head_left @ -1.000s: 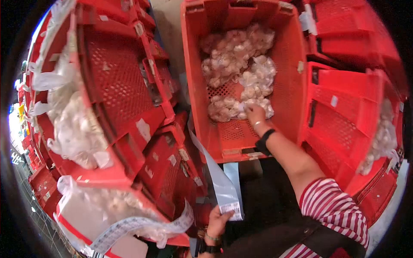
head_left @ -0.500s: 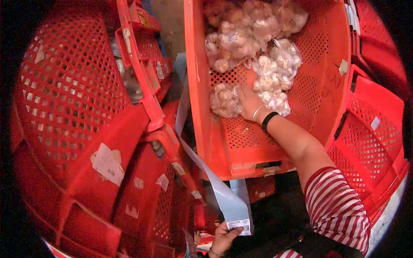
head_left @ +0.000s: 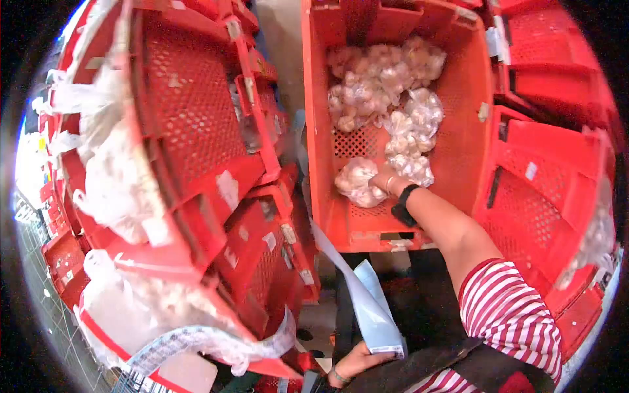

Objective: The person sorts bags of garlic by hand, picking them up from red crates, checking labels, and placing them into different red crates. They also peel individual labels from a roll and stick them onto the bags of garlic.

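Closest to me, my left hand [head_left: 357,362] is down by my waist, pinched around the bottom end of a long strip of label backing [head_left: 367,298] that runs up and away toward the crate. So that one's busy and nowhere near the bags.

Further out, my right hand [head_left: 382,181] is stretched into the red crate [head_left: 319,131], fingers closed on the neck of a clear bag of garlic [head_left: 357,183]. The bag hangs just to the left of my grip, sitting on the crate floor at the near end, its bulk spreading away from my knuckles toward the left wall. Another bag [head_left: 413,167] is touching my wrist on the right side.

Beyond my grip, the rest of the garlic bags [head_left: 383,78] are heaped toward the far wall. More stacked red crates [head_left: 196,124] off to the left, some with bagged stuff too.
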